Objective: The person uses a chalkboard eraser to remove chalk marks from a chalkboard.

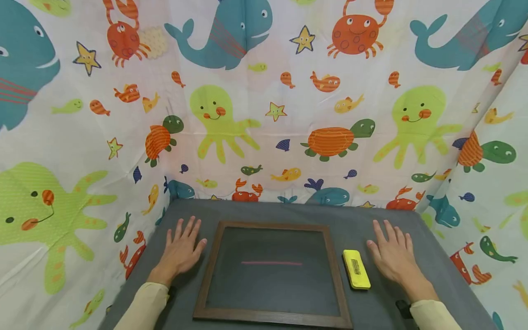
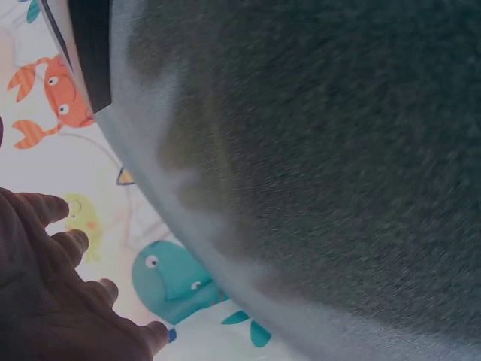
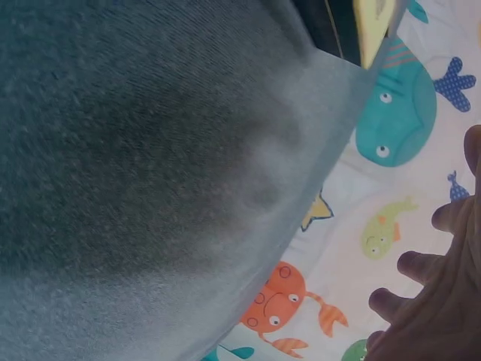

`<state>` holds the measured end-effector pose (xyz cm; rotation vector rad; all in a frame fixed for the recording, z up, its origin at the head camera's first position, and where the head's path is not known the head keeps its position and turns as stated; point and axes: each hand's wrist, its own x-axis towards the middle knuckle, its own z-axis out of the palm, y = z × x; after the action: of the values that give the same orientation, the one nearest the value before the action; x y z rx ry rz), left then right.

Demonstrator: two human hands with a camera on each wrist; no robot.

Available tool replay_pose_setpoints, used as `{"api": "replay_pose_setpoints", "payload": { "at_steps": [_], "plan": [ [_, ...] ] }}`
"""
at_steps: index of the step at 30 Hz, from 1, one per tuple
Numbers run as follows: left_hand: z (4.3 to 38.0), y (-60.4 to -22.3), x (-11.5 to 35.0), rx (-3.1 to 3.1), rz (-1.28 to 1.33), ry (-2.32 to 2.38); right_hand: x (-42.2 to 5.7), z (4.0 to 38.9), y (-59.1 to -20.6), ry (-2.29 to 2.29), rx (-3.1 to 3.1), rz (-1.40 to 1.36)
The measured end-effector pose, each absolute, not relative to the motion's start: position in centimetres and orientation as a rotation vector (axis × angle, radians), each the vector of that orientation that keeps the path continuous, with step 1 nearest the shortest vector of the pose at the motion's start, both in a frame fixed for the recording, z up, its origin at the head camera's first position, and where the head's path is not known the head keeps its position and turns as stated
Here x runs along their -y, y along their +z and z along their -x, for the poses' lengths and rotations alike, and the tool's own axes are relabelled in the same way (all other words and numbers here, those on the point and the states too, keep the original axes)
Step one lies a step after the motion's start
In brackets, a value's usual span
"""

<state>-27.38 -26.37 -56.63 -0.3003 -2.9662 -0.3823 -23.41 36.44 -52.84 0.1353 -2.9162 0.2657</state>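
A small chalkboard [image 1: 268, 286] in a brown wooden frame lies flat on the grey table. Across its dark surface runs one short pink chalk line [image 1: 271, 263]. To its right lies a yellow block-shaped eraser [image 1: 356, 269] with dark print on top. My left hand [image 1: 180, 250] rests palm down on the table left of the board, fingers spread and apart from the frame. On the far side, my right hand [image 1: 393, 254] also lies palm down, just right of the eraser and not touching it. Neither hand holds anything. Both wrist views show the extended fingers.
The grey tabletop [image 1: 288, 211] ends at a fabric curtain [image 1: 264, 151] printed with sea animals, which hangs behind and along both sides. Dark straps sit at both wrists, by the light sleeves [image 1: 142, 305].
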Motion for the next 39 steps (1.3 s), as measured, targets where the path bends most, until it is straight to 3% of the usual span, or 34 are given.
{"api": "replay_pose_setpoints", "payload": {
  "at_steps": [39],
  "plan": [
    [24.1,-54.1,25.7,3.049,0.519,-0.753,-33.9,21.1,-51.3,0.43,3.193,-0.042]
  ]
}}
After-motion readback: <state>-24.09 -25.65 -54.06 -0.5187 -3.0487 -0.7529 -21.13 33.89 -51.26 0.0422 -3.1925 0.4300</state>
